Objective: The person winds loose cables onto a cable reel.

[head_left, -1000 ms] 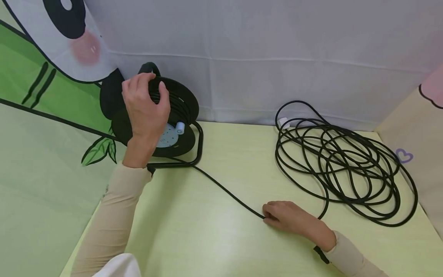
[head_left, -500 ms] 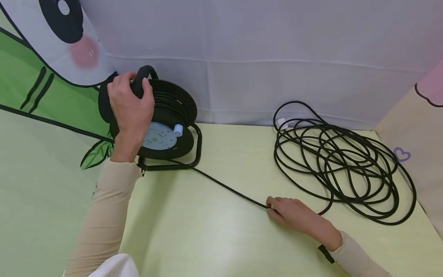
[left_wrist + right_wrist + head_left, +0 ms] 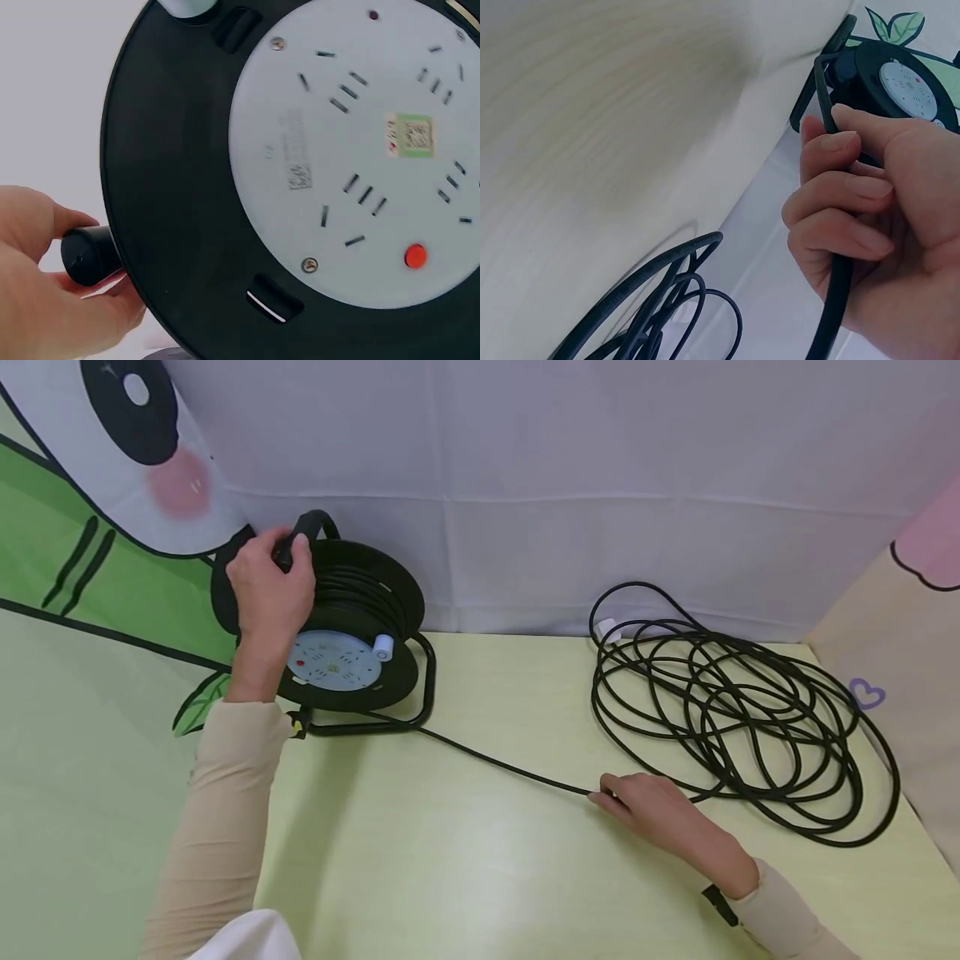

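At the back left of the table stands a black cable reel (image 3: 360, 697) with a pale blue socket panel (image 3: 334, 660) and a light-coloured knob (image 3: 382, 648). My left hand (image 3: 272, 589) grips the reel's black handle (image 3: 303, 531); in the left wrist view its thumb and fingers curl round the handle (image 3: 90, 256) beside the disc. A black cord (image 3: 502, 764) runs taut from under the reel to my right hand (image 3: 660, 810), which holds it. The right wrist view shows the fingers (image 3: 840, 199) curled round the cord (image 3: 838, 292), its middle part hidden.
Loose loops of the same cord (image 3: 720, 718) lie in a tangled pile at the back right, with a white tag or plug (image 3: 609, 632) among them. A grey-white cloth wall (image 3: 525, 527) rises behind the pale yellow table (image 3: 465, 860). Printed cloth (image 3: 112, 735) stands at the left.
My left hand has moved left, and the handle now shows between thumb and fingers. My right hand has moved right and slightly farther from me with the cord. The view has shifted a little.
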{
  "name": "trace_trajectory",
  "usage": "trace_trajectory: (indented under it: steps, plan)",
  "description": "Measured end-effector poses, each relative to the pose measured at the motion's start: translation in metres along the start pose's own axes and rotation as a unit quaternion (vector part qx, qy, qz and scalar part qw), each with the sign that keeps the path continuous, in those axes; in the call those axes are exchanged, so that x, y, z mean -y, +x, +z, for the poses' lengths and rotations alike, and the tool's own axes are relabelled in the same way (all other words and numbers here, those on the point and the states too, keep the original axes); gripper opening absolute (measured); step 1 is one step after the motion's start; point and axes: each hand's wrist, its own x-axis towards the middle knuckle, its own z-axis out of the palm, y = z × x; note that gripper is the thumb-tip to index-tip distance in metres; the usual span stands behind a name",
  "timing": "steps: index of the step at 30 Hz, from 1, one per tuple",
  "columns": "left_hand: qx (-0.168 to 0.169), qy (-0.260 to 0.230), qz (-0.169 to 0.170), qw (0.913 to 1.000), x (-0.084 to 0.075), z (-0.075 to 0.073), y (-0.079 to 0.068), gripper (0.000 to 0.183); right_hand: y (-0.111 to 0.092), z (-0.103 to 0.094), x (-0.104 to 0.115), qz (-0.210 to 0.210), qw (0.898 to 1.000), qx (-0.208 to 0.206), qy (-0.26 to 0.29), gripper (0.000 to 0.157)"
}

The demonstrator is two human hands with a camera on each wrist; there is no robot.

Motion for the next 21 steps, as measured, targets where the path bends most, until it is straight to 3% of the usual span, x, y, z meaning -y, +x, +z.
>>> trace_trajectory:
  steps: [4, 9, 18, 21]
  plan:
    - [0.053, -0.018, -0.028, 0.9981, 0.001, -0.005, 0.004, 0.045, 0.000, 0.001, -0.003, 0.002, 1.000, -0.013, -0.010, 0.034]
    - [0.130, -0.049, -0.072, 0.9878, -0.004, -0.010, 0.006, 0.051, 0.000, 0.000, -0.006, 0.004, 0.999, -0.041, -0.021, 0.035]
    - [0.160, -0.134, -0.135, 0.9686, -0.011, -0.016, 0.009, 0.050, 0.003, -0.008, -0.015, -0.026, 0.991, -0.121, -0.050, 0.025]
    - [0.166, -0.140, -0.153, 0.9640, -0.012, -0.019, 0.008, 0.051, 0.005, -0.011, -0.018, -0.034, 0.987, -0.147, -0.061, 0.021]
